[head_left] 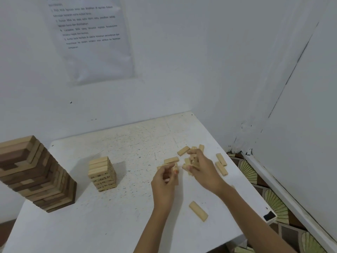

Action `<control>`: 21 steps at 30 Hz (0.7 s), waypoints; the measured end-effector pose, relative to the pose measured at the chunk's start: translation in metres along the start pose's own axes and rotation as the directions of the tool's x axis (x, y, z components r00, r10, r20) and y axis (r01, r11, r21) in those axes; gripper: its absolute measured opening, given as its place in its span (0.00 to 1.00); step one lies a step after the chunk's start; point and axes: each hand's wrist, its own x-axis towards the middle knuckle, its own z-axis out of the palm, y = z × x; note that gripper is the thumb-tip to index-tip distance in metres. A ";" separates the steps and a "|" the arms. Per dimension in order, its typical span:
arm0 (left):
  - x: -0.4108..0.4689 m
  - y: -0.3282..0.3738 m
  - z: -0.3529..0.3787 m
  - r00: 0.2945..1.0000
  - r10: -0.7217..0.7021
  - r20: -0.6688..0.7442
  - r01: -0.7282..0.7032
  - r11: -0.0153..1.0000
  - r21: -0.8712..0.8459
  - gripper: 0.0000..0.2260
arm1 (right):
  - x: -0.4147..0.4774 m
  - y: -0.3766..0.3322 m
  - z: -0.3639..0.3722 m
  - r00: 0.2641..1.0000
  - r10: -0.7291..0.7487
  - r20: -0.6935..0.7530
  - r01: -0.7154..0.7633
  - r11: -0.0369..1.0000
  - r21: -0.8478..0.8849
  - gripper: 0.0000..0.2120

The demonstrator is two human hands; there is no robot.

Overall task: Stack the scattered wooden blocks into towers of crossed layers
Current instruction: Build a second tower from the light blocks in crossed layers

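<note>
Nearest me, at six o'clock, the white table (109, 225) fills the lower view, its top speckled with small dark marks. One loose block (198, 211) lies flat at about five o'clock, well apart from the rest. My two bare forearms reach in from five o'clock. My left hand (164, 185) is over the table's middle, fingers curled above pale blocks; whether it grips one I cannot tell. My right hand (204, 170), just beside it toward three o'clock, has fingers and thumb curled round a small bundle of blocks. The scattered blocks (183, 150) lie around and beyond both hands, toward one o'clock. A pair of blocks (221, 165) lies at three o'clock near the table's right edge. At nine o'clock a short pale tower (102, 173) of crossed layers stands upright. Left of it, a taller tower (34, 172) of dark and light wood stands at the table's edge. A black patch (269, 215) marks the table's right corner. Patterned flooring (273, 201) shows at four o'clock. Farthest, at twelve o'clock, white walls (182, 70) meet in a corner. A printed sheet (91, 39) hangs at eleven o'clock, its text too blurred to read.
</note>
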 end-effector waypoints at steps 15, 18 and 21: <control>-0.024 -0.034 -0.108 0.976 -0.126 -0.176 0.128 0.992 0.004 0.15 | -0.039 -0.048 0.107 0.984 -0.026 0.174 -0.009 0.980 0.199 0.07; -0.028 -0.042 -0.125 0.975 -0.125 -0.184 0.137 0.989 0.052 0.15 | -0.042 -0.053 0.125 0.970 -0.031 0.242 -0.026 0.973 0.227 0.07; -0.031 -0.046 -0.139 0.975 -0.130 -0.179 0.147 0.985 0.084 0.16 | -0.043 -0.057 0.136 0.960 -0.022 0.279 -0.048 0.970 0.239 0.07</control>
